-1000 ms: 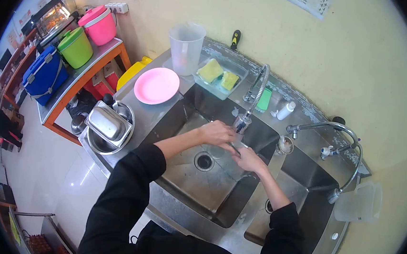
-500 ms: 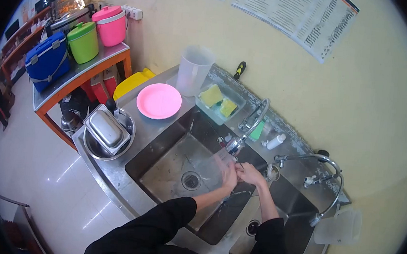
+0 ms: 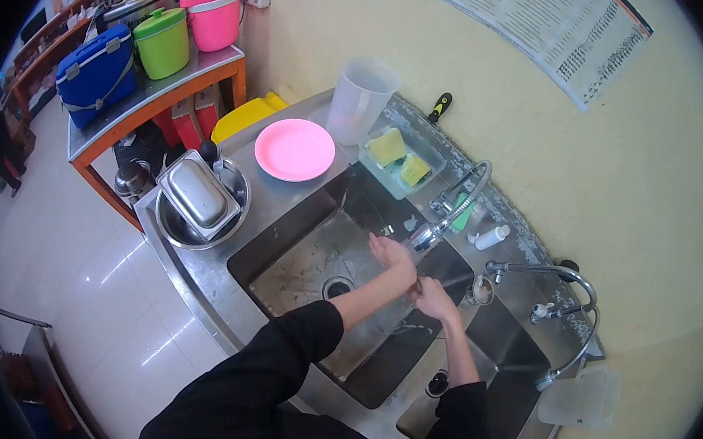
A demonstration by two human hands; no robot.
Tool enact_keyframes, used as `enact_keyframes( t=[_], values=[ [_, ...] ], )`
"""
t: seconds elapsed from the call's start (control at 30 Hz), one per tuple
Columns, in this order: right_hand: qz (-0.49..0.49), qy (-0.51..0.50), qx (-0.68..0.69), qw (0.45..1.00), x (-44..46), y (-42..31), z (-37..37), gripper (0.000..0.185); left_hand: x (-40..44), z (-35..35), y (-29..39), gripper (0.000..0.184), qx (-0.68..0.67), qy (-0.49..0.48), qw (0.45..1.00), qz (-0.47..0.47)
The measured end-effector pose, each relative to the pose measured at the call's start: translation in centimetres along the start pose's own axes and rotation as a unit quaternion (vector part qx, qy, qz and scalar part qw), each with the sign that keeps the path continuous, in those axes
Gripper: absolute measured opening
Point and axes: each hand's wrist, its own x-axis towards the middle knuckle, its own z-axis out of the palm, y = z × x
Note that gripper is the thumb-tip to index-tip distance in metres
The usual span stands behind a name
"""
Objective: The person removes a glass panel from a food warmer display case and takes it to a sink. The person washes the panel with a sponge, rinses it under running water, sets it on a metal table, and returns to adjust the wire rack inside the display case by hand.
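Under the spray faucet (image 3: pixel 426 239), my left hand (image 3: pixel 392 254) is over the large sink basin (image 3: pixel 293 277), palm turned up and fingers apart. My right hand (image 3: pixel 436 299) is just to its right, near the divider between the basins. Its fingers are closed round something thin, mostly hidden by the hand. Clear water or a see-through item shows faintly below the hands; I cannot tell which. A small metal strainer (image 3: pixel 480 291) sits right of my right hand.
Behind the basin stand a pink plate (image 3: pixel 295 150), a clear pitcher (image 3: pixel 362 103) and a sponge tray (image 3: pixel 399 189). Stacked metal pans (image 3: pixel 198 195) are at the left. A second faucet (image 3: pixel 566 272) arches over the smaller basin (image 3: pixel 515 348).
The view has shifted. My hands were together on a see-through item; now my left hand is spread under the faucet, and my right hand stays closed beside it.
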Motion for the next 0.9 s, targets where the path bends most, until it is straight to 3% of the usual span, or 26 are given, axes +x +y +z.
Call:
enact_keyframes(
  t=[0.07,0.17,0.3,0.33,0.4,0.5,0.53,0.6,0.63,0.77,0.83,0.87,0.9],
  values=[
    [-0.007,0.011,-0.029,0.999,-0.2,0.4,0.5,0.027,-1.0,-1.1,0.1,0.049,0.05,-0.026,0.998,0.03],
    [-0.064,-0.017,-0.022,0.998,0.4,1.5,1.1,0.032,-3.4,-1.9,-1.4,0.055,0.227,-0.031,0.971,0.064],
    [-0.001,0.0,-0.018,1.0,-0.7,0.2,1.2,0.03,-2.3,-2.6,1.8,0.067,0.248,-0.072,0.965,-0.048],
    [-0.003,0.001,-0.001,1.0,-0.4,1.0,2.1,0.028,-1.9,-2.1,1.9,0.077,0.295,-0.025,0.951,-0.091],
    [0.04,-0.054,0.023,0.997,-0.7,0.5,2.5,0.03,-1.5,-2.7,1.7,0.081,0.303,-0.041,0.95,-0.065],
    [-0.08,-0.027,0.134,0.987,-1.5,1.8,3.4,0.047,-1.4,-3.1,1.4,0.086,0.324,-0.023,0.945,-0.038],
    [0.012,-0.118,0.205,0.972,-2.5,1.0,2.4,0.056,-1.3,-3.2,1.4,0.087,0.33,-0.023,0.943,-0.029],
    [0.025,-0.119,0.282,0.952,-3.7,1.8,2.8,0.057,-1.2,-3.7,1.2,0.088,0.323,-0.034,0.946,-0.018],
    [0.029,-0.119,0.319,0.94,-4.3,2.3,3.1,0.057,-1.1,-4.0,1.1,0.088,0.312,-0.033,0.949,-0.029],
    [-0.088,-0.059,0.224,0.969,-5.2,2.4,5.5,0.064,0.6,-6.4,1.0,0.083,0.247,-0.067,0.962,-0.093],
    [-0.144,-0.067,0.117,0.98,-5.8,-0.5,4.9,0.068,0.4,-8.0,2.1,0.07,0.227,-0.056,0.965,-0.122],
    [-0.078,-0.1,0.13,0.983,-6.0,-1.2,5.5,0.073,0.0,-8.5,2.7,0.059,0.226,-0.026,0.966,-0.125],
    [-0.08,-0.099,0.137,0.982,-6.0,-1.3,6.3,0.073,-0.2,-9.0,3.5,0.049,0.225,0.003,0.966,-0.127]
  ],
)
